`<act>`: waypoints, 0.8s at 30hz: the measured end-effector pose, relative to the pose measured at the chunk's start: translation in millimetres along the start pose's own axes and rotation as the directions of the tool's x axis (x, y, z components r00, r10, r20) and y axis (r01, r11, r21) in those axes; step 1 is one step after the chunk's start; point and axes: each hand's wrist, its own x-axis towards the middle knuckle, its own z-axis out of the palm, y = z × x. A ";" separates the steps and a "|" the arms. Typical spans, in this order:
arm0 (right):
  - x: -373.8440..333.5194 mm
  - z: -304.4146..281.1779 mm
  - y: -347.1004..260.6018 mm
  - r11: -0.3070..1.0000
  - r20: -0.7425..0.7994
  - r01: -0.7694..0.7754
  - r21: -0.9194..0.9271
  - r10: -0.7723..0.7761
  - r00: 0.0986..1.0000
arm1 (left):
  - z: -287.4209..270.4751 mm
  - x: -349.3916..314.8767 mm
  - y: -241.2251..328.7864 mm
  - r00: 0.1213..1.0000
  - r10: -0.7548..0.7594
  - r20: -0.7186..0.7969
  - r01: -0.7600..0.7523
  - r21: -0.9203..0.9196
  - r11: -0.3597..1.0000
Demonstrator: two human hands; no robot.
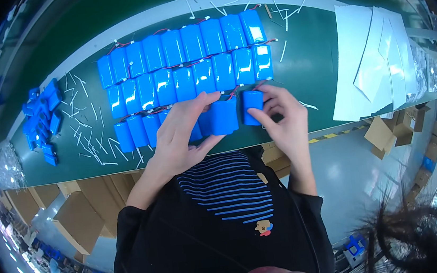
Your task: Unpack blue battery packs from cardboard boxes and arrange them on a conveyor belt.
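Note:
Blue-wrapped battery packs with thin red and dark leads and white connectors stand in three rows on a green table; one pack [193, 42] is in the far row. My left hand [178, 135] is closed around a blue battery pack [225, 116] at the right end of the nearest row, thumb and fingers on its two ends. It partly covers other packs in that row. Just to the right, my right hand [285, 116] pinches a separate battery pack [253, 107] by its right side. A small gap shows between these two packs.
On the left lies a heap of small blue pieces [41, 120] beside scattered white strips [91, 144]. White sheets [370, 62] overlap on the right, next to clear plastic bags [425, 72]. Open cardboard boxes [80, 217] stand below the table's near edge [74, 178].

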 end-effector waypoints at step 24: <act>-16.2 -16.3 17.5 0.992 -0.275 -0.016 0.124 0.050 0.960 | 48.3 29.7 5.2 0.919 0.168 0.356 -0.331 0.469 0.819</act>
